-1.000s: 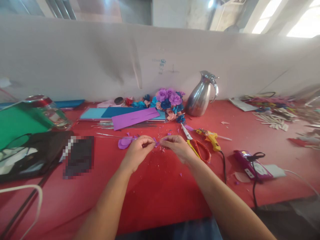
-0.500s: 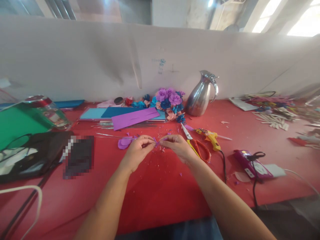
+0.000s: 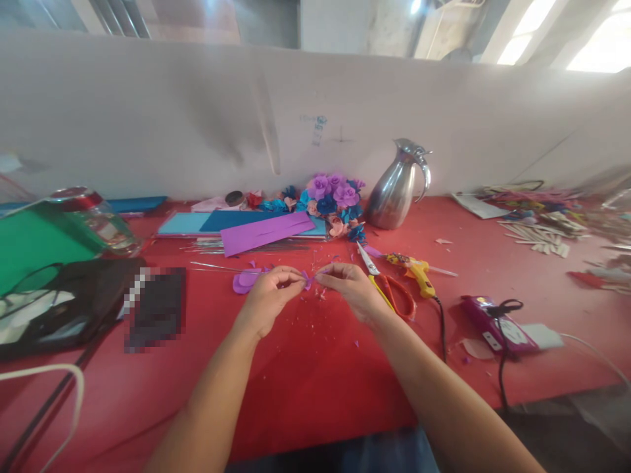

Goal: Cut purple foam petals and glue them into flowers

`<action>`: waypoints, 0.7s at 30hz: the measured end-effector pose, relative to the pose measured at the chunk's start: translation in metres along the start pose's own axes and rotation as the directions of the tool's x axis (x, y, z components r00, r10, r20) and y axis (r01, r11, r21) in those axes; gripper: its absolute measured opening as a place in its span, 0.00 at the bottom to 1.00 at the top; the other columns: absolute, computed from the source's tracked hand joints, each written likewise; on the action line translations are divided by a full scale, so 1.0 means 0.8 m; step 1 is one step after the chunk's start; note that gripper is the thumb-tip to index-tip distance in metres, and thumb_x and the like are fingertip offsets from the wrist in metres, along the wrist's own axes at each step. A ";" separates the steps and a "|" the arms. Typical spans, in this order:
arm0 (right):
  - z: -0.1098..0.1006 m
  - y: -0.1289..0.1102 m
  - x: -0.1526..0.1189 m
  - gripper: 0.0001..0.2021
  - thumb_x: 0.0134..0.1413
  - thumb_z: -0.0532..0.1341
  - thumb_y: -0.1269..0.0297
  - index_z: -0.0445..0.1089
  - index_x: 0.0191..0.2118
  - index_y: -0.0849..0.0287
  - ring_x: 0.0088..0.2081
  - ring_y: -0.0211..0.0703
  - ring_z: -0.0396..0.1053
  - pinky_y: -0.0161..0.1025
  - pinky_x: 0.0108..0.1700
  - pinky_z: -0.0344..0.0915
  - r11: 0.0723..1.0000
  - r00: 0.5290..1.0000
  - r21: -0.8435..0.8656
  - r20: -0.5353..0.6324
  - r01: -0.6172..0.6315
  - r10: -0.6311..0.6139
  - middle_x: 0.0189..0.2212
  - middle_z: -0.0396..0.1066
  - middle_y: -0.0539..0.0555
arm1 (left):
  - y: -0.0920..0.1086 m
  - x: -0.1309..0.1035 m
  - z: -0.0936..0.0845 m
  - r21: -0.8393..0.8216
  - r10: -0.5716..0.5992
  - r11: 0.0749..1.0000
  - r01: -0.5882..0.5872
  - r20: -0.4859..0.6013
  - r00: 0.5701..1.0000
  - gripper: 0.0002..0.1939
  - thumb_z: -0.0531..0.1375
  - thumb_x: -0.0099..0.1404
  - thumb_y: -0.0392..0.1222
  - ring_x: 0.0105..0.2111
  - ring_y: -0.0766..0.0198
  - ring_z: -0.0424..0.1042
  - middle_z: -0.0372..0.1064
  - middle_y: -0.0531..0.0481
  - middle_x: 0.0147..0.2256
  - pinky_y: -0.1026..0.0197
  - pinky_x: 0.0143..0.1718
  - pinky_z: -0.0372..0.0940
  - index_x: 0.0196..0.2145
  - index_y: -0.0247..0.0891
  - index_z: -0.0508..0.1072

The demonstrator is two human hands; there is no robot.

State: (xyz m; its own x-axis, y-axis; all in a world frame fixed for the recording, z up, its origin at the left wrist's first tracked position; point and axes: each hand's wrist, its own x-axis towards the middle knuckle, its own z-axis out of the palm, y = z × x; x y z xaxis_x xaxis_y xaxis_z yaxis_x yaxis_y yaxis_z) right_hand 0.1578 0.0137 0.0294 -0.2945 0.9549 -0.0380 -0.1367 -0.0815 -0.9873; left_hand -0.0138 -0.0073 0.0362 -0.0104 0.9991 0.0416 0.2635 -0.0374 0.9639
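Red tabletop [image 3: 315,381], pale partition behind, metal jug [image 3: 394,187] standing near a cluster of paper flowers [image 3: 332,197]. Small purple paper piece [image 3: 307,281] at the left hand's [image 3: 271,299] fingertips, pinched between thumb and forefinger, in the narrow space between both hands. Right hand [image 3: 352,289]: thumb and forefinger brought together just beside it, scissors [image 3: 389,289] near; whether they grip anything, cannot tell.

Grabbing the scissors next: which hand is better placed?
Right, I'd say. The right hand is beside the scissors; the left hand is farther, with the right in between, and seems to pinch a small purple piece. What the right fingertips hold, if anything, isn't clear.
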 end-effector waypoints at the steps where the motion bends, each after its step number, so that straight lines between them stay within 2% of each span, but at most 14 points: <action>1: 0.000 0.001 0.000 0.12 0.37 0.68 0.56 0.72 0.25 0.60 0.26 0.34 0.62 0.35 0.33 0.57 1.000 1.000 0.007 -0.029 0.006 -0.005 0.22 0.69 0.48 | 0.000 0.000 0.000 -0.017 -0.005 1.000 0.005 0.000 1.000 0.08 0.63 0.50 0.46 0.39 0.58 0.69 0.70 0.47 0.38 0.53 0.49 0.59 0.24 0.39 0.77; 7: -0.003 0.001 0.004 0.13 0.37 0.68 0.54 0.69 0.24 0.58 0.25 0.33 0.60 0.34 0.31 0.57 0.982 0.971 0.167 -0.231 0.092 -0.052 0.21 0.65 0.47 | 0.000 0.001 -0.001 -0.167 -0.052 0.985 0.053 0.011 0.999 0.06 0.63 0.50 0.44 0.37 0.60 0.68 0.72 0.48 0.33 0.55 0.47 0.59 0.23 0.39 0.77; 10: 0.000 -0.003 0.001 0.14 0.38 0.68 0.53 0.70 0.29 0.57 0.27 0.34 0.62 0.33 0.31 0.57 0.981 0.986 0.188 -0.168 0.041 -0.009 0.25 0.68 0.48 | 0.002 0.000 0.000 -0.214 -0.083 0.973 0.087 0.025 0.996 0.06 0.64 0.48 0.43 0.35 0.61 0.68 0.72 0.49 0.31 0.56 0.45 0.60 0.23 0.39 0.76; 13: 0.006 -0.003 -0.002 0.15 0.39 0.67 0.52 0.71 0.30 0.58 0.27 0.35 0.63 0.34 0.30 0.57 0.997 0.998 0.077 -0.053 -0.022 0.027 0.26 0.69 0.49 | 0.002 0.000 0.001 -0.215 -0.088 0.972 0.093 0.034 0.996 0.06 0.64 0.49 0.43 0.36 0.60 0.69 0.72 0.49 0.31 0.56 0.45 0.60 0.23 0.38 0.76; 17: 0.009 0.004 -0.001 0.13 0.42 0.65 0.54 0.69 0.22 0.59 0.24 0.33 0.58 0.34 0.29 0.54 0.998 0.995 -0.043 -0.097 0.036 -0.040 0.19 0.64 0.47 | -0.001 0.001 0.002 -0.177 -0.068 0.982 0.072 0.029 0.997 0.06 0.63 0.50 0.43 0.37 0.61 0.69 0.73 0.49 0.33 0.57 0.47 0.59 0.24 0.38 0.77; 21: 0.007 0.007 0.001 0.10 0.42 0.65 0.57 0.71 0.23 0.59 0.24 0.33 0.59 0.34 0.30 0.54 0.998 0.993 -0.048 -0.107 0.047 -0.052 0.20 0.66 0.47 | -0.001 0.002 0.002 -0.187 -0.079 0.979 0.082 0.026 0.997 0.06 0.65 0.48 0.43 0.37 0.60 0.68 0.72 0.48 0.33 0.56 0.47 0.58 0.24 0.38 0.77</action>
State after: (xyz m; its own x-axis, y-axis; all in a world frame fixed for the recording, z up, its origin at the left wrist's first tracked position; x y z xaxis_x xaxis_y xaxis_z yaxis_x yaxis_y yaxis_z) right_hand 0.1516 0.0125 0.0248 -0.1844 0.9828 -0.0029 -0.1050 -0.0227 -0.9942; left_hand -0.0125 -0.0059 0.0351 -0.0061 0.9991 -0.0412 0.0771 0.0416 0.9962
